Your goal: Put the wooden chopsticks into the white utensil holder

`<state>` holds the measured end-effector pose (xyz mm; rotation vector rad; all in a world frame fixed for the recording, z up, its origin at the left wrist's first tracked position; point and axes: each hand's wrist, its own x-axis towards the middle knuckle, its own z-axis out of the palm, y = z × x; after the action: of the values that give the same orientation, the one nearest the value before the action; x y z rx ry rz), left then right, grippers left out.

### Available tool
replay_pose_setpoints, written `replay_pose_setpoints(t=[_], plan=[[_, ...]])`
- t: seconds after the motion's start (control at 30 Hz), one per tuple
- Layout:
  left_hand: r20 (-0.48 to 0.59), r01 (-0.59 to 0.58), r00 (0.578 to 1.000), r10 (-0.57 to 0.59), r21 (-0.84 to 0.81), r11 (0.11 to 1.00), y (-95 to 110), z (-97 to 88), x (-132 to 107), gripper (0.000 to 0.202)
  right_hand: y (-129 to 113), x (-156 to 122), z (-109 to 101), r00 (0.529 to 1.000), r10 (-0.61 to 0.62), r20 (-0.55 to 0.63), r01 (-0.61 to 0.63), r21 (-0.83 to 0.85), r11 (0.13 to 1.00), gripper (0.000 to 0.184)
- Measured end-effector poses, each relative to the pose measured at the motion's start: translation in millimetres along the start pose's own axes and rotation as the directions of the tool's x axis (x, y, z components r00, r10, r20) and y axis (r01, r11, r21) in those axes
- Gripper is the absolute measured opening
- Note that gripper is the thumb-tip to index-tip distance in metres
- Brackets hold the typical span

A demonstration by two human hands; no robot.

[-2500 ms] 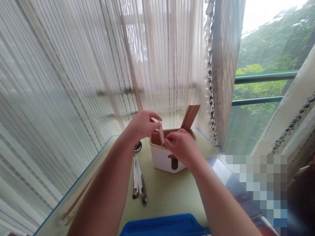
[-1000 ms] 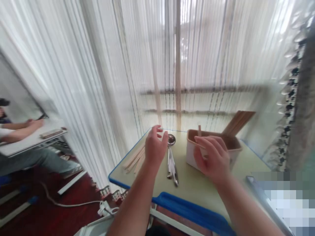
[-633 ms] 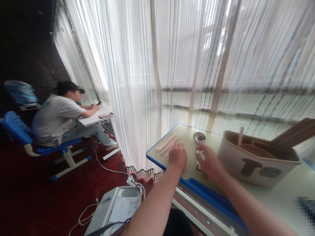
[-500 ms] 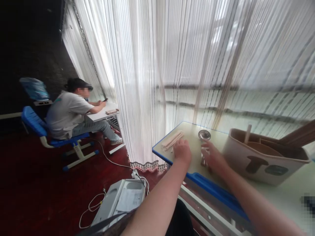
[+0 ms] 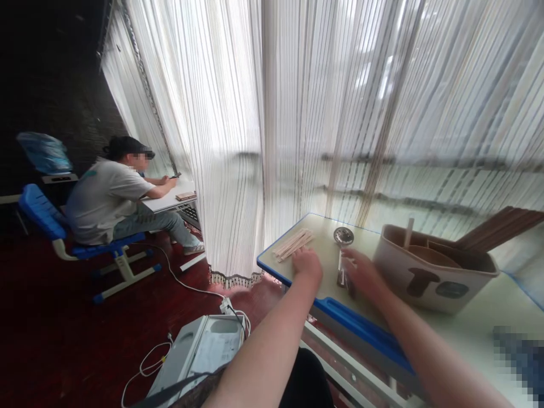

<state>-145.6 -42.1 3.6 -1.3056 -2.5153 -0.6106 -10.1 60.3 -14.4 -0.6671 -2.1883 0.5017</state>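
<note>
My left hand (image 5: pixel 307 266) rests on the table at the near end of a loose bundle of thin wooden sticks (image 5: pixel 293 245), perhaps chopsticks. Its fingers curl downward and are mostly hidden behind the back of the hand, so their grip does not show. Beside it lies a metal skimmer (image 5: pixel 343 236) with a round perforated head pointing toward the curtain. My right hand (image 5: pixel 363 275) is at the skimmer's handle, its slightly blurred fingers apart and pointing left. Whether they touch the handle I cannot tell. A dark, slim item lies partly under this hand.
On the right stands a beige utensil holder (image 5: pixel 425 286) with a light stick upright in it and brown slats leaning out. The blue-edged table (image 5: pixel 357 326) meets a sheer curtain (image 5: pixel 229 141). A grey case (image 5: pixel 204 351) and cables are on the floor. Another person (image 5: pixel 106 192) sits at a desk.
The view has turned slightly right, shifting the scene left. My left hand stays by the sticks. My right hand's fingers are a little closer to the skimmer's handle.
</note>
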Motion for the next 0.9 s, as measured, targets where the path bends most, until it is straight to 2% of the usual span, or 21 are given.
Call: replay_pose_setpoints(t=[0.13,0.27,0.57,0.73,0.9], plan=[[-0.01,-0.078,0.997,0.078,-0.034,0.996,-0.2,2.9,1.8,0.032,-1.7,0.1,-2.2,1.0,-0.018,-0.001,0.018,-0.017,1.0,0.035],[-0.011,-0.109,0.994,0.109,-0.077,0.991,-2.1,6.9,3.9,0.034,-2.6,0.2,-2.4,1.0,-0.024,0.008,0.024,-0.039,0.999,0.033],[-0.04,-0.089,0.996,0.082,-0.265,0.96,-9.4,7.6,5.4,0.031,-4.9,0.0,-4.2,1.0,-0.03,-0.006,0.03,-0.046,0.998,0.032],[-0.02,-0.072,0.997,0.069,-0.142,0.987,-8.5,6.6,5.5,0.021,-8.1,-0.8,-6.4,0.999,-0.047,0.019,0.049,-0.064,0.997,0.031],[0.02,-0.067,0.998,0.068,-0.024,0.997,-4.1,9.7,6.6,0.025,-12.4,-1.4,-9.7,0.998,-0.06,0.018,0.061,-0.056,0.997,0.03]])
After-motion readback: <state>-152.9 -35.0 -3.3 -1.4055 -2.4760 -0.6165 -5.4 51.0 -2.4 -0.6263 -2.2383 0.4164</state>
